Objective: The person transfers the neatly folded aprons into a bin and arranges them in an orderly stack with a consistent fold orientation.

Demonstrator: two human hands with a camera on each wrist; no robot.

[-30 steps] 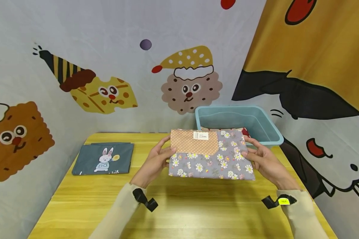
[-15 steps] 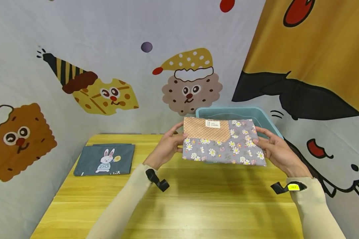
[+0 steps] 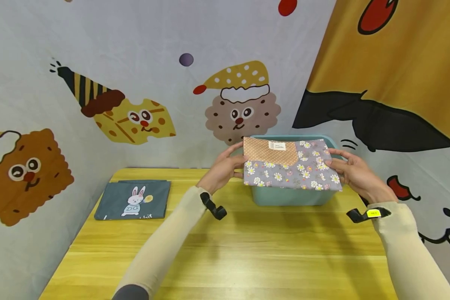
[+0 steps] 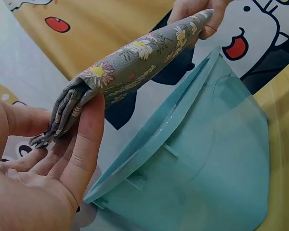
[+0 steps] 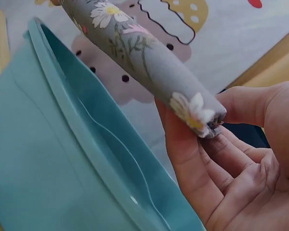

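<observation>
A folded grey cloth with daisies (image 3: 284,171), with an orange dotted patch and a white label, is held up flat between both hands. The left hand (image 3: 225,168) pinches its left edge, thumb above and fingers below; the folded layers show in the left wrist view. At the opposite edge the right hand (image 3: 357,175) pinches the cloth the same way. Beneath and behind the cloth stands a light-blue plastic bin (image 3: 290,196). The cloth hovers above the bin's rim and hides most of its opening. In the right wrist view the bin's inner wall (image 5: 106,110) shows beside the cloth.
A folded dark blue-grey cloth with a rabbit print (image 3: 135,200) lies at the left of the wooden table (image 3: 225,258). A printed curtain (image 3: 153,50) hangs right behind the table and along its right side.
Both hands have carried the daisy cloth away from the body and to the right, from in front of the bin to over it. The rabbit cloth stays in place.
</observation>
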